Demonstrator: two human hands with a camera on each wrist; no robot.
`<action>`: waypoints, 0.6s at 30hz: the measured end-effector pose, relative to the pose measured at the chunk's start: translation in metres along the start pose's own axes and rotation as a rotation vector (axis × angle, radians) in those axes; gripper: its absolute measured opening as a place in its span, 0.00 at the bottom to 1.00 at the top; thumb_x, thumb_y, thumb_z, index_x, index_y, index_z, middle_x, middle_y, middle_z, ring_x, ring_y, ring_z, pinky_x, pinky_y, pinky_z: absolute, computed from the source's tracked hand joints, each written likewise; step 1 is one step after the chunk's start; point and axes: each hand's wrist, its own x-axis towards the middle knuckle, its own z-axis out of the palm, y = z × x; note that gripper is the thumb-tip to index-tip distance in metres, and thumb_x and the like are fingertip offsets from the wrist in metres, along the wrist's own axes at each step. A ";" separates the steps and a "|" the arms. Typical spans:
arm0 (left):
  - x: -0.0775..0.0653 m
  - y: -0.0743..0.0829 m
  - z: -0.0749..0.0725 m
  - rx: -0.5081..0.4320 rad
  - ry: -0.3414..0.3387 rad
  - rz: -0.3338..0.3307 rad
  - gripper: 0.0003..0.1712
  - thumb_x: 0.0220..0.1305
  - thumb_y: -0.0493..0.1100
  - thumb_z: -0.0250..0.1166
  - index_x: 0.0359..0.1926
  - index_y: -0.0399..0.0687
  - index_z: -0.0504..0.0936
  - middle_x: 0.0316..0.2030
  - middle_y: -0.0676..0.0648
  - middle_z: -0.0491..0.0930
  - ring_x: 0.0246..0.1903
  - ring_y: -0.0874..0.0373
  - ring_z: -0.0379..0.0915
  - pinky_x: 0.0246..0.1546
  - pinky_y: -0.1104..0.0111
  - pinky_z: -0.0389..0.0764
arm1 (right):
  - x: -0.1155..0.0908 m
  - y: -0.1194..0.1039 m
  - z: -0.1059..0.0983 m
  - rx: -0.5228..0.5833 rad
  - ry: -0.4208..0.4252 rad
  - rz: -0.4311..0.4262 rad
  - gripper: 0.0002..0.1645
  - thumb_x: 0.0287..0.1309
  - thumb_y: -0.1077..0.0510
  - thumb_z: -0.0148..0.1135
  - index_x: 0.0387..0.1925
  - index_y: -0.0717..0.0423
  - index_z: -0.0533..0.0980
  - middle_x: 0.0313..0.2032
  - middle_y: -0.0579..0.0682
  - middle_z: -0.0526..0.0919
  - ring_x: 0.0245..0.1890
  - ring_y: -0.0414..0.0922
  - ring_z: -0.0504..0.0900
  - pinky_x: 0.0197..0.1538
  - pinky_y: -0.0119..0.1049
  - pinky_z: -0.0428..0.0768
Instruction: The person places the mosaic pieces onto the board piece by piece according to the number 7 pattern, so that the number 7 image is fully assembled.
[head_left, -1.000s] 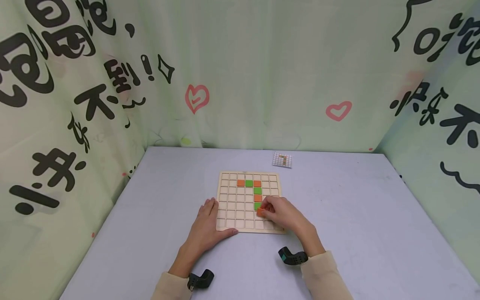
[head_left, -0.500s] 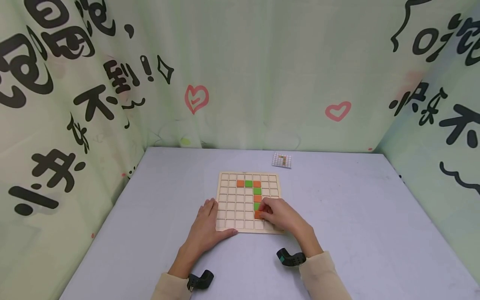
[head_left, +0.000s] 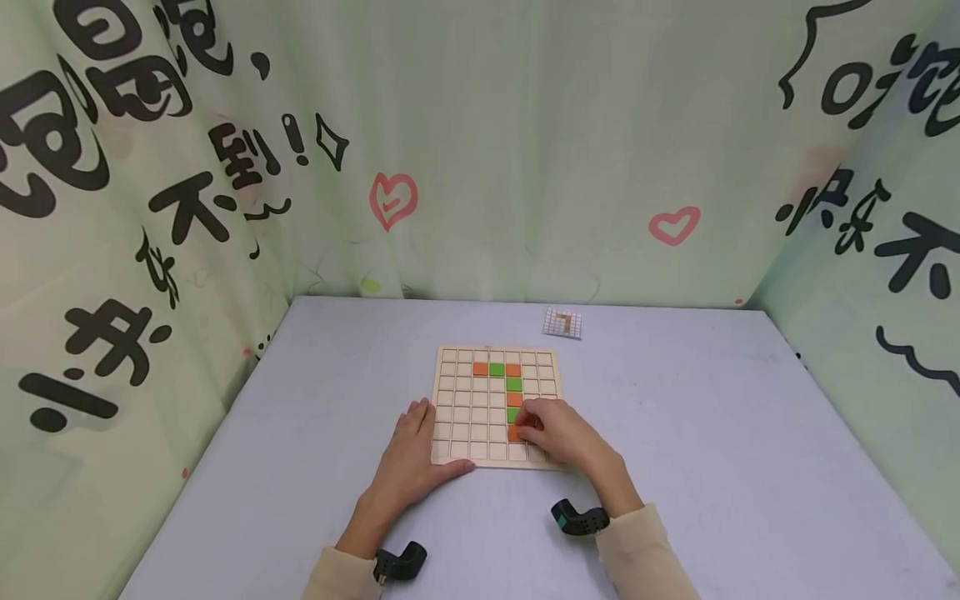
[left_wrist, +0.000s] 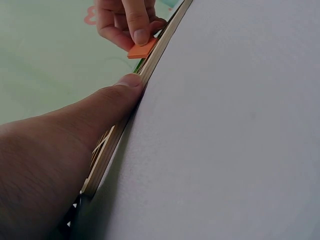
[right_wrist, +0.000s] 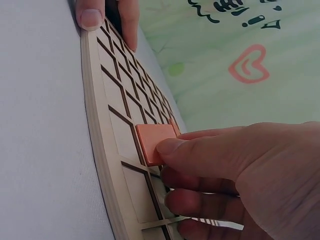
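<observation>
A square wooden grid board [head_left: 468, 433] lies on the table. Orange and green square tiles in alternation form a row near its top, then a column running down. My right hand [head_left: 564, 429] pinches an orange tile [head_left: 513, 433] between thumb and fingertips at the column's lower end. In the right wrist view this orange tile [right_wrist: 151, 140] looks tilted, raised above the grid. My left hand [head_left: 411, 454] rests at the board's lower left corner, fingers straight along the left side. Its thumb [left_wrist: 112, 100] presses on the near edge in the left wrist view.
A small card [head_left: 562, 322] printed with a grid and a coloured pattern lies behind the board. Black wrist devices [head_left: 401, 562] sit on both wrists. A pale curtain [head_left: 525, 167] with black writing and red hearts surrounds the white table [head_left: 712, 433].
My right hand has shifted slightly left and down, bringing the orange tile from a tilted position to one nearly lined up below the last green tile. The left hand stays in place.
</observation>
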 end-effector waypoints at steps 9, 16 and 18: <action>0.000 0.000 -0.001 -0.005 0.001 0.000 0.68 0.50 0.76 0.68 0.76 0.33 0.56 0.76 0.35 0.55 0.78 0.40 0.48 0.79 0.50 0.54 | 0.003 0.000 0.002 -0.057 0.062 -0.002 0.03 0.59 0.58 0.71 0.32 0.54 0.86 0.30 0.41 0.83 0.32 0.37 0.75 0.40 0.33 0.78; 0.000 0.000 0.000 -0.002 0.003 0.000 0.68 0.50 0.76 0.68 0.76 0.33 0.56 0.76 0.35 0.56 0.78 0.40 0.48 0.78 0.50 0.54 | 0.004 0.004 0.005 -0.087 0.087 -0.044 0.03 0.58 0.59 0.71 0.31 0.53 0.87 0.31 0.43 0.86 0.33 0.37 0.80 0.40 0.34 0.81; 0.000 0.000 0.000 -0.001 0.002 0.001 0.68 0.50 0.76 0.68 0.76 0.33 0.57 0.76 0.35 0.56 0.78 0.40 0.48 0.78 0.50 0.54 | 0.004 0.004 0.005 -0.091 0.084 -0.040 0.02 0.59 0.59 0.71 0.31 0.52 0.87 0.31 0.43 0.86 0.34 0.36 0.80 0.41 0.34 0.82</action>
